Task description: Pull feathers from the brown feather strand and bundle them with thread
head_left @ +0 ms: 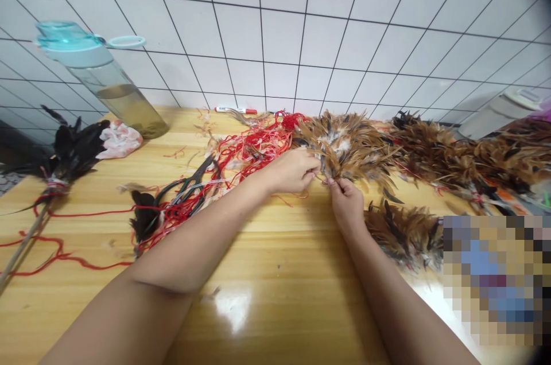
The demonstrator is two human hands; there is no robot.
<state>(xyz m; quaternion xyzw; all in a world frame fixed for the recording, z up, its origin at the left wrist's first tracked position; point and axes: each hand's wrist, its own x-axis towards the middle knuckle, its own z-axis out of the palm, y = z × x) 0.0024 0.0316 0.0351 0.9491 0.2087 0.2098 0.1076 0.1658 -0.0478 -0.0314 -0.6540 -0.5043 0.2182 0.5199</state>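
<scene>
A fluffy pile of brown feathers (pixel 365 144) lies against the tiled wall. My right hand (pixel 348 201) is closed at its front edge, thumb and finger pinching a brown feather (pixel 331 165). Just to the left, my left hand (pixel 297 171) has its fingers curled in at the same edge; what they hold is hidden. Beside that hand spreads a tangle of red string (pixel 253 150). Dark-handled scissors (pixel 191 187) rest among more red strands, next to a small black feather bunch (pixel 145 216).
At left stand a water bottle (pixel 124 104), a crumpled tissue (pixel 120 140) and black feathers tied to a stick (pixel 55 184). A red marker (pixel 236 111) lies by the wall. More brown feathers (pixel 465 161) and a white cup (pixel 495 115) are at right. Part of the lower right is blurred out.
</scene>
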